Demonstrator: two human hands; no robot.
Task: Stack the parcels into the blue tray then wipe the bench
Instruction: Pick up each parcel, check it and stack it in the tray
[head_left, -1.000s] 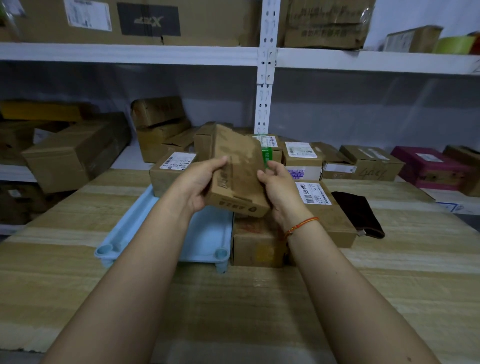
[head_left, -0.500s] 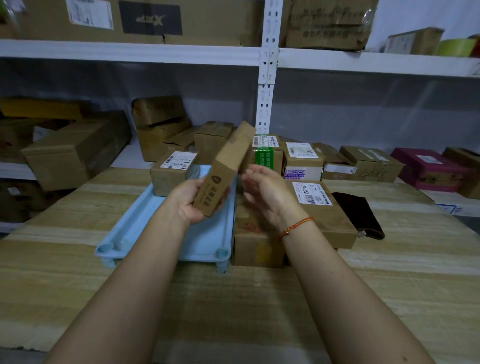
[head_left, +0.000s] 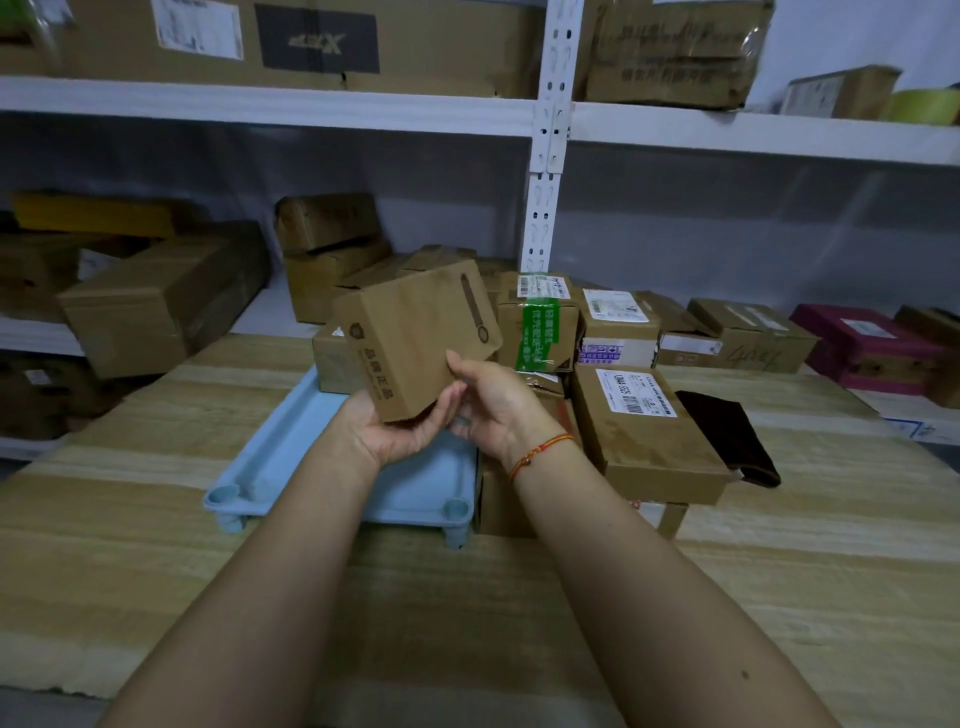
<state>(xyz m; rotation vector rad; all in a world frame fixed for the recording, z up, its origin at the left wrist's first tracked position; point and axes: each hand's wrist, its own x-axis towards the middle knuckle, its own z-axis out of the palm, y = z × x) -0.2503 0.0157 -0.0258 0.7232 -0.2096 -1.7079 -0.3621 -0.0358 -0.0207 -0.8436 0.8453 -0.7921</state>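
Left hand (head_left: 400, 436) cups box (head_left: 415, 338) from below, fingers curled under; right hand (head_left: 493, 402) touches its edge, fingers loose. Box tilted above tray (head_left: 291, 447). Loose support, could slip and land crooked.

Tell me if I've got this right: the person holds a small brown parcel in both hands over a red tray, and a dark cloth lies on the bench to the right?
Not quite: the tray is light blue, not red, as the head view shows. The rest stands: the small brown parcel sits in the left hand with the right hand at its edge, and the dark cloth lies on the bench to the right.
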